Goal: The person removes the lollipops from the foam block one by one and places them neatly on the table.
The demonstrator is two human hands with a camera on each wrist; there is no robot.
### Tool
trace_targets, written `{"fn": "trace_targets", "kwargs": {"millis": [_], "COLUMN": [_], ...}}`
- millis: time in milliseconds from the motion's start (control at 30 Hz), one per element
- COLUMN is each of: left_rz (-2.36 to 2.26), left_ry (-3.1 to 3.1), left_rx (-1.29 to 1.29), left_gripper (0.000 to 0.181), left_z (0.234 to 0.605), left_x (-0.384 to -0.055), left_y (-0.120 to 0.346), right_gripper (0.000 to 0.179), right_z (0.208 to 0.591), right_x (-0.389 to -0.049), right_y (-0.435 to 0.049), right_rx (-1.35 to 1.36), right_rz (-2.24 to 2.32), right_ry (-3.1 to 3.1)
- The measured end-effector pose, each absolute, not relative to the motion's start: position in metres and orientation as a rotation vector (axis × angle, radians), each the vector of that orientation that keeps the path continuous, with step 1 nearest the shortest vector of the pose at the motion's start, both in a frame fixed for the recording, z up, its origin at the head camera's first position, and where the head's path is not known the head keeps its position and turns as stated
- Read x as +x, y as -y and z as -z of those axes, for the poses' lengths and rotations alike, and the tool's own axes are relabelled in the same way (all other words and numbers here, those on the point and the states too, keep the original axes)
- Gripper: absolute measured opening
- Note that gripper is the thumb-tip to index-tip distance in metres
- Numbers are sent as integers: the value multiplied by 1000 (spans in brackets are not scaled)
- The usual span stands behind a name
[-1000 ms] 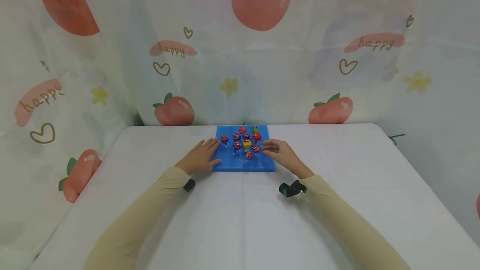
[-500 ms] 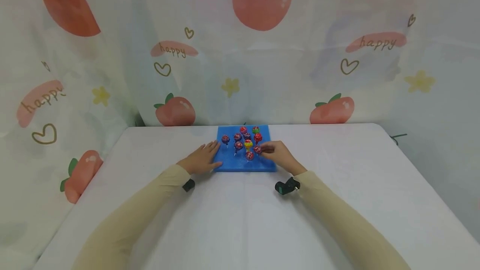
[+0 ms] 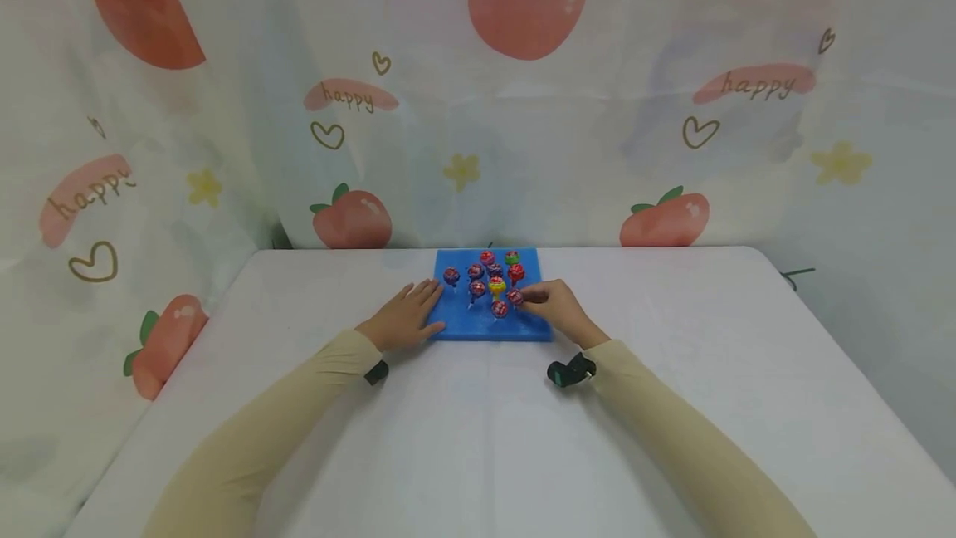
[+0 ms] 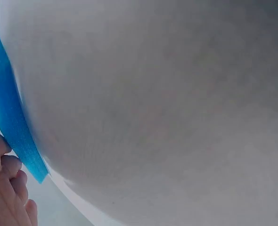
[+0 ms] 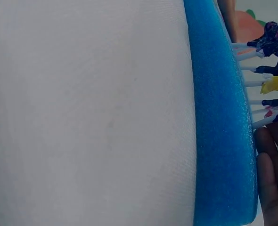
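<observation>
A blue foam board (image 3: 470, 328) lies near the table's far edge with several wrapped lollipops standing in it on white sticks. My left hand (image 3: 402, 318) rests flat on the board's left edge, fingers straight. With fingertips and thumb, my right hand (image 3: 560, 310) pinches a red-and-purple lollipop (image 3: 514, 296) at the right side. In the right wrist view its white stick (image 5: 264, 122) meets the foam, fingers (image 5: 267, 183) beside the board. A yellow lollipop (image 3: 497, 286) and a red-and-white lollipop (image 3: 499, 309) stand just left of it. In the left wrist view, curled-looking fingertips (image 4: 12, 165) overlap the board's edge.
A white cloth covers the table (image 3: 478, 430). Behind it hangs a fruit-printed curtain (image 3: 538, 148). Another lollipop (image 3: 451, 276) stands apart near the left hand; a green lollipop (image 3: 511, 257) and a red lollipop (image 3: 516, 272) stand at the back right.
My right hand has moved slightly left from beside the board and now pinches the right-hand lollipop. The left hand stays on the board's edge; the head view has shifted a little.
</observation>
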State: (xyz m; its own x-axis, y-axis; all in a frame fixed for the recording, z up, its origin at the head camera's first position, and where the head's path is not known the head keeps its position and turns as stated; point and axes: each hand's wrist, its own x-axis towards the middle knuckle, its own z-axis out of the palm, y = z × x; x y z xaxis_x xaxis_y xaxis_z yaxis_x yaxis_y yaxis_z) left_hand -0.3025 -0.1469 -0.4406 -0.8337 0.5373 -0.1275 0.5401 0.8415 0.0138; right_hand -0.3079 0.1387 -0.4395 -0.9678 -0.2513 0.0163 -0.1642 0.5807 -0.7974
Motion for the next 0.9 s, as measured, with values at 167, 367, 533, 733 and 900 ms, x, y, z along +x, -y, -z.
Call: {"fn": "trace_targets", "kwargs": {"millis": [167, 367, 533, 733, 900], "left_rz": [54, 50, 35, -28, -4], "left_ry": [-2883, -2879, -2877, -2854, -2866], "left_rx": [839, 847, 848, 843, 848], "left_gripper": [73, 74, 75, 75, 75], "left_z": [442, 444, 447, 445, 447], "left_x": [-302, -305, -309, -308, -308], "left_y": [146, 147, 147, 147, 148], "right_gripper": [23, 25, 26, 28, 28], "right_z": [441, 440, 439, 432, 422], "right_x": [-309, -308, -310, -307, -307], "right_y": [-137, -138, -140, -142, -146], "right_rx": [-382, -385, -388, -375, -384], "right_rz": [1343, 1362, 1394, 1411, 1461], "right_ry": [-2714, -2710, -2714, -2695, -2671]}}
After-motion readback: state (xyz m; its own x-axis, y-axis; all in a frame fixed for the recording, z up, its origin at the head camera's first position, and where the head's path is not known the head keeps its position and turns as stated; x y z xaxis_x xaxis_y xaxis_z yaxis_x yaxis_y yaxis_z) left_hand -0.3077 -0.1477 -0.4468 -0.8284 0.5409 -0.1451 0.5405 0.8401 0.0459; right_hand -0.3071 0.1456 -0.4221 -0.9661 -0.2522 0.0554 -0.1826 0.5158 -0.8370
